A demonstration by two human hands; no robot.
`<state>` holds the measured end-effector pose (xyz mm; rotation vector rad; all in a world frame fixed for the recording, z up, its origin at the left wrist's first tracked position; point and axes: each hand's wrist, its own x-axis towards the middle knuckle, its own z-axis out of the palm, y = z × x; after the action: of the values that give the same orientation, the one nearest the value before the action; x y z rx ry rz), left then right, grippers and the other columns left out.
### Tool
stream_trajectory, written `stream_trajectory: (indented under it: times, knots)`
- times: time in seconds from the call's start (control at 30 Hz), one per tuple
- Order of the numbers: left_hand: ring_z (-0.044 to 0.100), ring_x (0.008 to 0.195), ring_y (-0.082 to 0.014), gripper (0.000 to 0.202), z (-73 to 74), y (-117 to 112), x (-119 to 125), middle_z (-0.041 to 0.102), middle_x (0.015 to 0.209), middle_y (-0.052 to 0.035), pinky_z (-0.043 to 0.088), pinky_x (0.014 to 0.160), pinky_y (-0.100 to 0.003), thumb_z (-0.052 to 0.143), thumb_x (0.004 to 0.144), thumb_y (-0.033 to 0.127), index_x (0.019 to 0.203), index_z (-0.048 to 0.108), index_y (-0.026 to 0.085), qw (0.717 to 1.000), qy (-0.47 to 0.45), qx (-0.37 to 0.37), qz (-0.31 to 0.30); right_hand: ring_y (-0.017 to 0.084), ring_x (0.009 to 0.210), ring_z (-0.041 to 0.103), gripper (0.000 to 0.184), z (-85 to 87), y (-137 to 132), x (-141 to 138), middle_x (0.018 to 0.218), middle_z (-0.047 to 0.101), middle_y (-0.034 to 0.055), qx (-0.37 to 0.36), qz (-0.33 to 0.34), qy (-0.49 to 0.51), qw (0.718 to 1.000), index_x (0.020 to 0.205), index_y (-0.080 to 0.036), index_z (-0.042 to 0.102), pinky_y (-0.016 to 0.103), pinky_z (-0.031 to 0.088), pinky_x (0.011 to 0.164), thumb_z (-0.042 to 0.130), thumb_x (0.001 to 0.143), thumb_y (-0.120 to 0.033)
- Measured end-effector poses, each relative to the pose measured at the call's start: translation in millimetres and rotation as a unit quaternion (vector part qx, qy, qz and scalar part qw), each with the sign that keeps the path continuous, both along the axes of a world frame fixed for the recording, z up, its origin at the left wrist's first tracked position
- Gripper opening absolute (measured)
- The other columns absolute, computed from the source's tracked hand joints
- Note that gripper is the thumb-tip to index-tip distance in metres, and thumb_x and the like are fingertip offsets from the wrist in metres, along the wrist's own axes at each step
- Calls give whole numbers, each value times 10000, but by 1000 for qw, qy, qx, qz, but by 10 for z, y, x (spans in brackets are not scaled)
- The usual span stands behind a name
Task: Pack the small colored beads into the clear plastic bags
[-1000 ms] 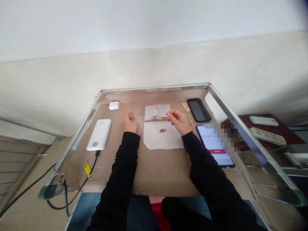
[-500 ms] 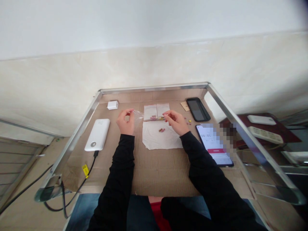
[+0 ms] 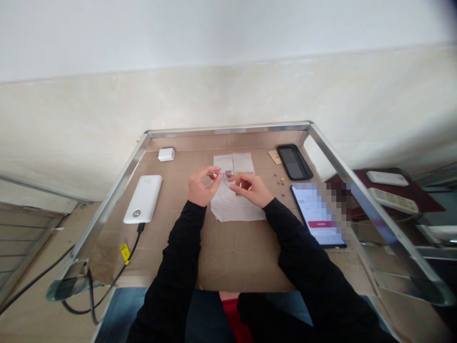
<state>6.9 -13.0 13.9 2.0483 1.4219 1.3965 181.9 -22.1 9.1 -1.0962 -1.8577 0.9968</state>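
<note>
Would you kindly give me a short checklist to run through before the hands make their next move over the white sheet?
1. Left hand and right hand meet over the white paper sheet: ok.
2. What their fingers pinch between them: cannot tell, too small.
3. Two small clear plastic zip bags lie flat just beyond the hands: ok.
4. Loose small pills all on the sheet: not ok, several lie on the brown cardboard to its right.
5. Lit black smartphone lies apart from the right sleeve: ok.
</note>
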Motion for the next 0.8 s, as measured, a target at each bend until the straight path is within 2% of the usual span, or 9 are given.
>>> stream_trajectory:
  times: [0.13,0.37,0.53,0.67,0.8]
  knots:
    - [569,621,-110,159,7,-13,29,643,751,-25,474,708,-278,551,697,218,838,604,169,999,-17,-5,-31,62,460,370,284,-15,4,-11,599,508,-9,7,0,-18,1000,838,-161,616,198,298,448,521,736,-409]
    - [559,604,-97,155,-30,17,63,640,736,-19,470,637,-245,544,715,242,840,595,166,998,-34,-28,-45,66,467,382,218,-76,18,-5,534,469,-27,28,-9,-50,998,745,-159,607,199,294,471,527,732,-362]
    - [566,702,-126,187,-23,26,62,637,831,-34,449,730,-295,538,732,318,844,595,180,999,35,-24,-26,73,457,430,200,-80,40,-5,531,484,-26,-31,-23,7,999,707,-158,559,199,343,448,502,746,-346]
    - [537,894,-197,461,-8,-3,99,615,956,-57,372,847,-356,622,620,484,979,581,199,987,151,-17,-57,68,435,438,194,-79,91,20,508,472,-39,-105,-42,98,989,649,-156,520,199,371,427,531,717,-338]
    - [486,979,-229,680,-38,-26,140,578,1053,-70,307,885,-368,618,549,592,1107,525,215,972,225,-23,-57,57,421,412,200,-107,136,45,474,461,-42,-123,-44,114,985,599,-143,521,192,338,412,553,698,-314]
